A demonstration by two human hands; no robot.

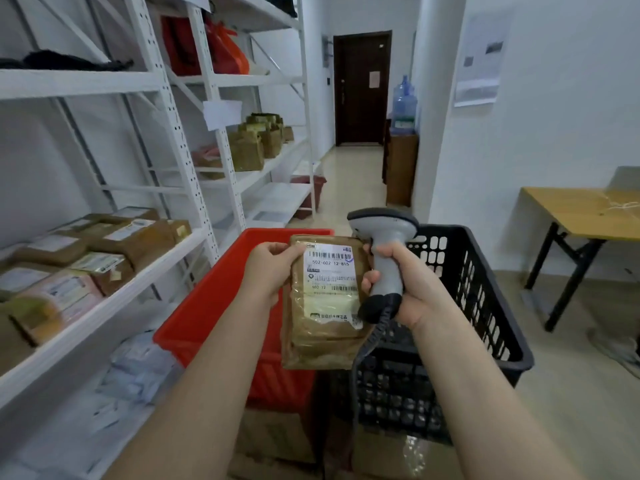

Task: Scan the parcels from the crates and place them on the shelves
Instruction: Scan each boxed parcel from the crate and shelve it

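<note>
A brown padded parcel [322, 327] with a white barcode label hangs upright over the crates. My left hand [270, 268] grips its upper left edge. Close beside it on the right, my right hand [398, 285] grips a grey handheld scanner [384, 251] by the handle, its head above the parcel's top right corner and its coiled cable trailing down. Below are a red crate [214, 306] and a black lattice crate [478, 306]. White metal shelves [145, 271] run along the left, and several brown parcels [104, 251] lie on the near middle shelf.
Pale plastic mailers [138, 368] lie on the lowest shelf. Brown paper bags [256, 143] stand on a farther shelf. A wooden folding table [585, 216] is at the right wall. The corridor leads to a dark door [362, 88] past a water bottle [403, 105]. Cardboard boxes [391, 455] sit under the crates.
</note>
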